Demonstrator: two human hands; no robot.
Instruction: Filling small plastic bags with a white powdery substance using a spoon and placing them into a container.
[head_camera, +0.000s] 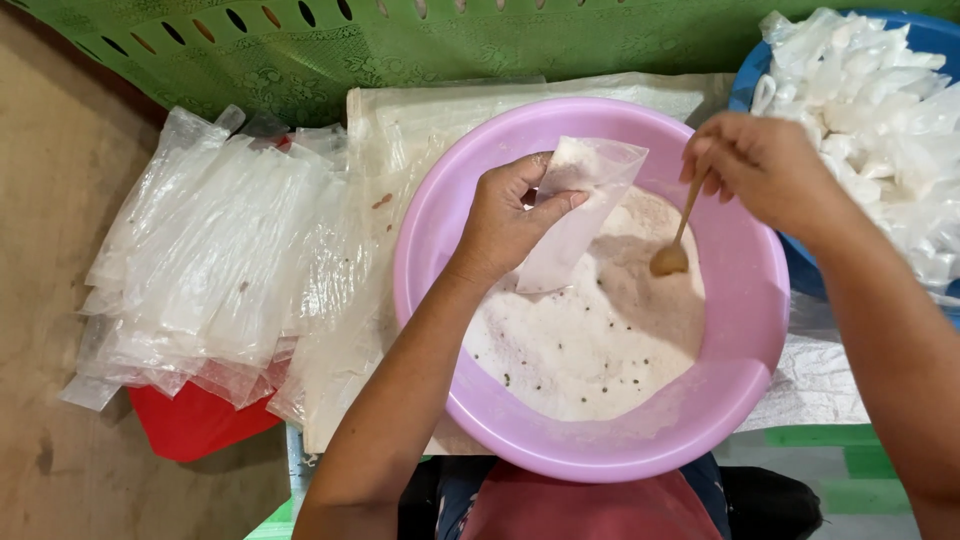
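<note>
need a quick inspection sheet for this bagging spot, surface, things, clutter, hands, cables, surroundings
surface: pale plastic sheet under the basin, over a table edge.
job's things: pink basin holding whitish powder with dark specks; small clear bag held open over it; wooden spoon dipped at the powder.
clutter: stack of empty clear bags on a red item; blue tub heaped with filled bags.
grippers: left hand pinches the bag's mouth; right hand grips the spoon handle.
cables: nothing seen.
surroundings: green patterned plastic panel behind, brown floor on the left.
</note>
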